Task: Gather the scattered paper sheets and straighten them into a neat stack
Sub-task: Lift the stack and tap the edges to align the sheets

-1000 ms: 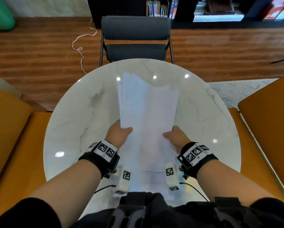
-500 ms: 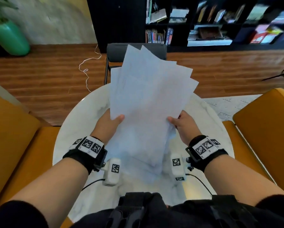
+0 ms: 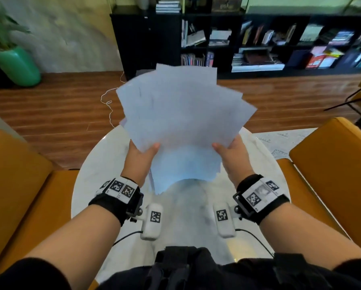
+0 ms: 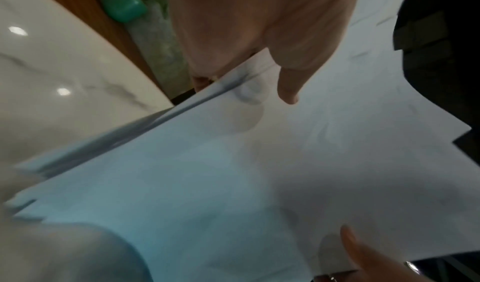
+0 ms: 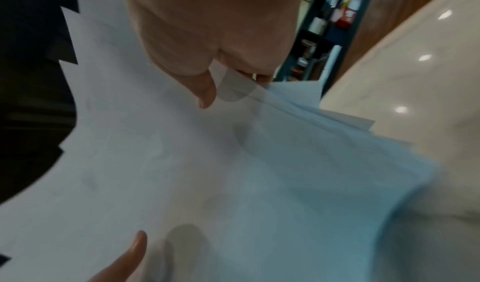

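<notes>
Several white paper sheets [image 3: 181, 114] are held upright above the round marble table [image 3: 96, 174], fanned out unevenly at the top, their lower edge curling toward me. My left hand [image 3: 143, 153] pinches the left side of the bundle, thumb in front, fingers hidden behind. My right hand [image 3: 227, 151] pinches the right side the same way. In the left wrist view the thumb [image 4: 288, 87] presses on the paper sheets [image 4: 233, 183]. The right wrist view shows the thumb [image 5: 205, 93] on the paper sheets [image 5: 207, 173], with staggered sheet edges at the side.
Orange chairs stand at the left [image 3: 16, 195] and right [image 3: 332, 164] of the table. Beyond it are a wooden floor, a black bookshelf [image 3: 259, 38], a green plant pot [image 3: 16, 65] and a white cable [image 3: 108, 103]. A patterned rug [image 3: 280, 141] lies at the right.
Both hands lifted the sheets off the table and tipped them upright. The bundle has risen higher, and its top edges are spread wider.
</notes>
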A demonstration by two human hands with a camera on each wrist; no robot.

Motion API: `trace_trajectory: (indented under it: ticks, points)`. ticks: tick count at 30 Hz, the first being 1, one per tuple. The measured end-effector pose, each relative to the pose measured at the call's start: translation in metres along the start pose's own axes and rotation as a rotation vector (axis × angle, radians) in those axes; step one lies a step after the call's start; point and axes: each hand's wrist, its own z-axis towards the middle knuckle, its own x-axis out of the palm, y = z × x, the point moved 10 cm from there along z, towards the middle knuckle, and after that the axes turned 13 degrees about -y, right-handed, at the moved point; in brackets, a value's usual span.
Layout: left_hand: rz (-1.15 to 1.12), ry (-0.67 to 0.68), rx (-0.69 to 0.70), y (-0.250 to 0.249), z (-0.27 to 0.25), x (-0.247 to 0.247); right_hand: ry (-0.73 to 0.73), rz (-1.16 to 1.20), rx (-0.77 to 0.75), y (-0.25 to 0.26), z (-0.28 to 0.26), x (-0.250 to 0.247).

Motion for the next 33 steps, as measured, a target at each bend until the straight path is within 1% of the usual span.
trace_trajectory:
  ticks: [2, 4, 6, 8, 10, 12, 14, 17, 19, 22, 25, 27, 30, 32, 33]
  points:
    - [0.057, 0.024, -0.047, 0.021, -0.002, -0.001, 0.026, -0.101, 0.041, -0.02, -0.011, 0.005]
    - [0.112, 0.014, -0.078, 0.033, -0.001, -0.004, 0.016, -0.146, 0.078, -0.03, -0.015, 0.007]
    - [0.084, -0.006, -0.097, 0.034, 0.002, -0.007, -0.007, -0.123, 0.095, -0.027, -0.015, 0.006]
    - [0.026, -0.01, -0.074, 0.024, 0.006, -0.011, -0.006, -0.09, 0.09, -0.023, -0.008, 0.003]
    - [-0.049, -0.005, -0.072, 0.017, 0.009, -0.014, 0.051, -0.058, 0.092, -0.026, -0.003, 0.001]
    - [-0.105, 0.013, -0.111, 0.02, 0.013, -0.015, 0.104, 0.02, 0.138, -0.035, -0.003, 0.001]
    - [-0.11, 0.041, -0.13, 0.023, 0.012, -0.011, 0.103, 0.063, 0.169, -0.042, -0.003, -0.001]
    - [-0.108, 0.06, -0.11, 0.02, 0.012, -0.008, 0.036, 0.108, 0.148, -0.038, 0.001, -0.011]
    - [-0.124, 0.054, -0.075, 0.011, 0.016, -0.011, 0.039, 0.161, 0.117, -0.027, 0.004, -0.015]
    - [-0.099, 0.053, -0.027, 0.004, 0.018, -0.018, 0.083, 0.208, 0.117, -0.02, 0.007, -0.019]
    - [-0.074, 0.108, -0.053, 0.013, 0.005, -0.009, 0.142, 0.169, 0.133, -0.035, 0.001, -0.01]
    - [-0.029, 0.121, -0.066, 0.02, -0.003, -0.002, 0.135, 0.103, 0.13, -0.047, -0.003, -0.005]
    - [0.077, 0.09, -0.033, 0.021, 0.002, -0.001, 0.085, -0.01, 0.099, -0.049, 0.002, -0.005]
    - [0.056, 0.055, -0.064, 0.019, 0.009, -0.008, 0.076, 0.0, 0.118, -0.048, 0.009, -0.009]
    - [0.028, 0.054, -0.083, 0.019, 0.014, -0.011, 0.103, 0.041, 0.14, -0.048, 0.011, -0.01]
